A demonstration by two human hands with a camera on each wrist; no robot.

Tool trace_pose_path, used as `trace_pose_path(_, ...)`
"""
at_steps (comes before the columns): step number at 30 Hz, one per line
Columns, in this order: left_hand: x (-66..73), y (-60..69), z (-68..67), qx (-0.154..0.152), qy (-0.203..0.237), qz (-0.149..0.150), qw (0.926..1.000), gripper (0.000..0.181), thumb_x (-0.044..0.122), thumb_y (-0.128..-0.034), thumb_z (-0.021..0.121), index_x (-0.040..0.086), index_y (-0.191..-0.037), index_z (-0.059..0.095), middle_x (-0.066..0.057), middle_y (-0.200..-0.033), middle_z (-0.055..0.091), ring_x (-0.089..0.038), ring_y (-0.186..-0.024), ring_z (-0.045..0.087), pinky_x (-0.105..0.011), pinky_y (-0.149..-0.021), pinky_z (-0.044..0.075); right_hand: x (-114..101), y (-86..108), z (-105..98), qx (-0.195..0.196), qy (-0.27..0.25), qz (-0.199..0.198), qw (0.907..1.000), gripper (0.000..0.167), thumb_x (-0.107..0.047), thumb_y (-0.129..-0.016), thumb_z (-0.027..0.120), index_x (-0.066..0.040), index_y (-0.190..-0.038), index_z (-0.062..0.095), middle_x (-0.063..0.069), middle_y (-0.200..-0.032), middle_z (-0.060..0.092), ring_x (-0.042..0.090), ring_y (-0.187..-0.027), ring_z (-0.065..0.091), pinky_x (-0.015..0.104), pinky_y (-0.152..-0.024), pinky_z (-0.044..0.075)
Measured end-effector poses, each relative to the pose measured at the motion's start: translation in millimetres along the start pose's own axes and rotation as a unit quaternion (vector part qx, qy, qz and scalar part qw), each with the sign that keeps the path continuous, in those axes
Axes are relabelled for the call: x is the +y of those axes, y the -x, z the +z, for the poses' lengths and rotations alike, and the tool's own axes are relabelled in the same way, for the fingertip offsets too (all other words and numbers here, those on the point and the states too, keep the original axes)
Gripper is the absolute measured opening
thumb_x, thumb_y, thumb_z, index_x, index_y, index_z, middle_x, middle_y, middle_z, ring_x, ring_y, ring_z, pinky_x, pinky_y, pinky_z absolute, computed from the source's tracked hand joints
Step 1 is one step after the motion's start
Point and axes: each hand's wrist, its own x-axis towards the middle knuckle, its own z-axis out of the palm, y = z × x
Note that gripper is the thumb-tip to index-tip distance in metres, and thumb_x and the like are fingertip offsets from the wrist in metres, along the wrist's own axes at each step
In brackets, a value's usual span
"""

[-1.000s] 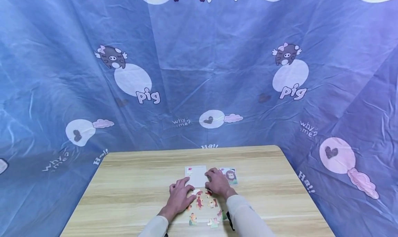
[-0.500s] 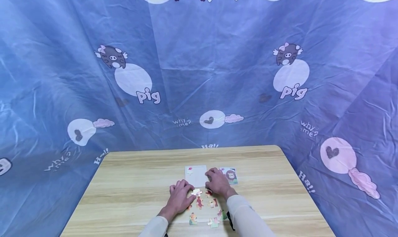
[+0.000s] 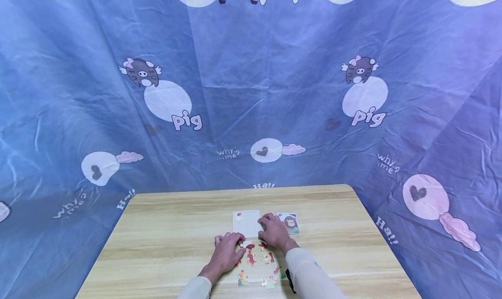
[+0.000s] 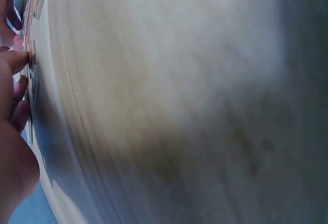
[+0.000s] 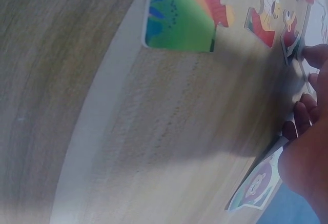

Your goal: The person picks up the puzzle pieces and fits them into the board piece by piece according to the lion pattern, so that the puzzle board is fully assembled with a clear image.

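Observation:
A white board point(image 3: 246, 227) lies flat, with a pink-and-white piece point(image 3: 239, 218) at its upper left. Below the board my left hand point(image 3: 225, 254) rests with fingers spread and bent, its tips beside a white-and-red puzzle piece point(image 3: 247, 245); in the left wrist view, the left hand's point(image 4: 13, 106) thumb is at a piece's edge. My right hand point(image 3: 274, 231) rests at the board's right edge, fingers loosely bent. In the right wrist view the right hand's point(image 5: 310, 111) thumb touches or nearly touches a red piece point(image 5: 290, 32). The fingers hide part of the board's edge.
Several loose puzzle pieces lie between the forearms, among them an orange-and-green one point(image 3: 243, 278) and a pink-and-green one point(image 3: 269, 282). A lion picture card point(image 3: 291, 222) lies right of the board, partly behind the right hand. A blue printed cloth point(image 3: 235, 94) hangs around the wooden table point(image 3: 168, 229).
The left index finger has drawn down from the board's lower left corner. The piece by the left fingertips looks slightly shifted. My right hand has hardly moved.

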Motion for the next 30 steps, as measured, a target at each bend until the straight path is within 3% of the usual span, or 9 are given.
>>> trace_pose_path(11,-1.4,-2.4,-2.0,0.003,0.063,-0.011,0.9979,0.016,0.026,-0.0869,0.067,0.026,-0.103,0.065,0.022,-0.083,0.058,0.000,-0.078,0.047,-0.035,-0.082,0.027,-2,1.7,0,0.004,-0.001,0.001,1.0000,0.046,-0.031,-0.081,0.070,-0.020,-0.124,0.063,0.007,-0.135,0.053,0.030,-0.122,0.051,0.049,-0.101,0.042)
trace_pose_path(21,-3.8,-19.0,-7.1,0.048,0.077,-0.009,0.9958,0.014,0.021,-0.0867,0.069,0.022,-0.101,0.066,0.018,-0.084,0.062,-0.001,-0.077,0.049,-0.032,-0.081,0.034,0,2.6,-2,0.014,-0.004,-0.026,0.9996,0.046,-0.029,-0.081,0.068,-0.016,-0.125,0.063,0.009,-0.133,0.054,0.033,-0.120,0.053,0.052,-0.101,0.042)
trace_pose_path(30,-4.2,-32.6,-14.3,0.045,0.075,-0.033,0.9956,0.015,0.019,-0.0867,0.067,0.021,-0.101,0.066,0.015,-0.085,0.064,-0.004,-0.078,0.049,-0.035,-0.082,0.035,-3,4.6,-3,0.006,-0.004,-0.016,0.9999,0.045,-0.028,-0.082,0.069,-0.017,-0.125,0.062,0.008,-0.134,0.053,0.032,-0.120,0.052,0.052,-0.100,0.042)
